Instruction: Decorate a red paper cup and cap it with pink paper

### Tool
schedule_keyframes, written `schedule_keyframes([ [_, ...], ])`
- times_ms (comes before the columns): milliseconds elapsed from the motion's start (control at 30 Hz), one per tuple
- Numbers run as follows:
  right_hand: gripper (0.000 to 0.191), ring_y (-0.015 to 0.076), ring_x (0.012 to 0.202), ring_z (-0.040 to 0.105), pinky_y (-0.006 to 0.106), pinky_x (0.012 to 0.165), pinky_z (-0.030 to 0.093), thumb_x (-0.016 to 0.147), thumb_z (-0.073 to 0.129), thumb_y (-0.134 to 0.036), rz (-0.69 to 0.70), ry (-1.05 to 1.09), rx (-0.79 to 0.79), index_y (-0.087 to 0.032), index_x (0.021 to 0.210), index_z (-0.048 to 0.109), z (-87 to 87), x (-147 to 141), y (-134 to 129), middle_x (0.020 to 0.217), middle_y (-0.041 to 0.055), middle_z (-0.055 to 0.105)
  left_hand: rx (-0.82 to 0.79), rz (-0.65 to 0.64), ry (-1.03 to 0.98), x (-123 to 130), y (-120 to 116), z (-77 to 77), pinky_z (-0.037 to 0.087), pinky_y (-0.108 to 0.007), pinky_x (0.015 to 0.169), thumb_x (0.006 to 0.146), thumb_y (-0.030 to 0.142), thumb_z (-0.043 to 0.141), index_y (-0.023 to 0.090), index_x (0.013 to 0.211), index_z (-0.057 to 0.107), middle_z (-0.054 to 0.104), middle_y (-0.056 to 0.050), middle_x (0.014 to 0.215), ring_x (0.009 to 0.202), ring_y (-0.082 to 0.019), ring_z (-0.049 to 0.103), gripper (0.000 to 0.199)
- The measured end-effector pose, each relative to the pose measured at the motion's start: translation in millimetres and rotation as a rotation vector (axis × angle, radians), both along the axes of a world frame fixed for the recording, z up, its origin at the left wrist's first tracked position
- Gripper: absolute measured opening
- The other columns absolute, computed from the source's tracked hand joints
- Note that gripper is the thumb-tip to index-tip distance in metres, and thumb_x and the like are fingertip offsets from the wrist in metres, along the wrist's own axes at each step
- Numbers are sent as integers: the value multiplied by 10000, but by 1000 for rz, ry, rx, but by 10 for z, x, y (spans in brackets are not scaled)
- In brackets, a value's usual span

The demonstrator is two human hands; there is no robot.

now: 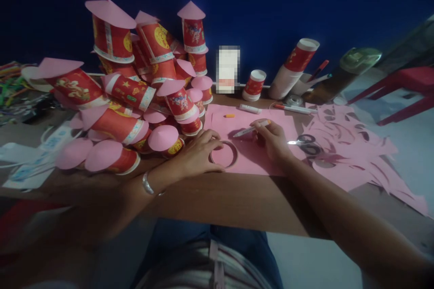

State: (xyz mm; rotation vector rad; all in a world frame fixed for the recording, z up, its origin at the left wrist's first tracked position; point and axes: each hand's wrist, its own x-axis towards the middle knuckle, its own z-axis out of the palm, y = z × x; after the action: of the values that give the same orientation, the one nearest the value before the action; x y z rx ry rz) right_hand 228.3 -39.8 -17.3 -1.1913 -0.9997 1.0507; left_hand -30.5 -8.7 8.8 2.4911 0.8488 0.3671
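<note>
My left hand [204, 150] rests on pink paper [252, 162], its thumb and fingers curled around the left side of a dark ring [236, 154] that lies flat. Through the ring the pink sheet shows. Between the fingers of my right hand [273, 140] is a white marker pen [244, 132] with an orange end, its tip pointing left and down near the paper, right of the ring. Whether the tip touches the sheet I cannot tell. An orange pen cap [229, 116] and a white capped tube [250, 109] lie at the sheet's far side.
Red paper-cup lanterns [117, 124] with pink cone tops are piled at left. Scissors [308, 144] and pink paper scraps [352, 140] lie at right. Behind stand a red cup [254, 86], a leaning cup stack [288, 79] and a bottle [352, 67]. A red stool [412, 81] is beyond.
</note>
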Motion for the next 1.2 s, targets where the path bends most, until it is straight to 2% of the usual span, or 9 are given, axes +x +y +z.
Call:
schedule_keyframes([
  [167, 379, 90, 460, 456, 218, 421, 301, 806, 787, -562, 2, 5, -32, -203, 872, 683, -15, 11, 1, 566, -45, 571, 17, 17, 53, 4, 18, -8, 469, -441, 1047, 640, 541, 902, 211, 1182, 591, 572, -79, 1264, 1199, -291, 547, 707],
  [267, 355, 83, 455, 447, 213, 421, 297, 825, 781, -539, 2, 10, -24, -200, 883, 690, -24, 21, 0, 569, -43, 580, 35, 20, 62, 13, 23, 6, 441, -452, 1084, 632, 532, 909, 205, 1215, 580, 567, -90, 1301, 1236, -302, 528, 744],
  [500, 377, 90, 456, 476, 209, 397, 264, 801, 795, -557, 9, 69, 14, -213, 923, 702, 4, 37, 7, 603, -36, 600, 26, -17, 44, 2, 29, 44, 413, -438, 1110, 666, 503, 902, 229, 1246, 604, 622, -65, 1281, 1239, -289, 546, 707],
  [733, 391, 93, 481, 496, 201, 387, 260, 791, 800, -564, 7, 70, 20, -211, 916, 687, 64, 24, -13, 618, -34, 602, 30, -12, 43, 7, 18, 35, 410, -441, 1122, 666, 480, 902, 241, 1303, 609, 596, -67, 1291, 1249, -292, 526, 741],
  [867, 387, 95, 477, 499, 204, 391, 286, 801, 793, -557, -13, 38, 31, -213, 870, 630, 66, 37, -4, 609, -40, 601, 41, 52, 85, 3, -12, 38, 446, -436, 1074, 661, 530, 892, 253, 1237, 686, 540, -69, 1240, 1190, -287, 527, 672],
  [967, 379, 93, 486, 505, 209, 443, 368, 802, 797, -532, -11, 28, 46, -214, 838, 595, 87, 53, 21, 592, -52, 587, 39, 57, 122, 2, -27, 58, 467, -431, 1024, 675, 566, 874, 249, 1170, 727, 531, -60, 1145, 1114, -273, 540, 606],
  [1067, 356, 92, 507, 509, 220, 502, 422, 812, 797, -500, 32, 10, 56, -203, 830, 601, 135, 59, 58, 587, -53, 581, 38, 59, 121, 10, -30, 75, 467, -433, 1028, 670, 558, 879, 249, 1227, 693, 532, -57, 1143, 1115, -273, 539, 664],
  [1200, 347, 96, 512, 511, 224, 497, 415, 822, 794, -488, 81, -21, 60, -196, 848, 608, 190, 46, 111, 602, -41, 601, 42, 90, 124, 23, -27, 73, 458, -440, 1066, 628, 529, 909, 199, 1274, 633, 531, -83, 1220, 1187, -298, 524, 777],
])
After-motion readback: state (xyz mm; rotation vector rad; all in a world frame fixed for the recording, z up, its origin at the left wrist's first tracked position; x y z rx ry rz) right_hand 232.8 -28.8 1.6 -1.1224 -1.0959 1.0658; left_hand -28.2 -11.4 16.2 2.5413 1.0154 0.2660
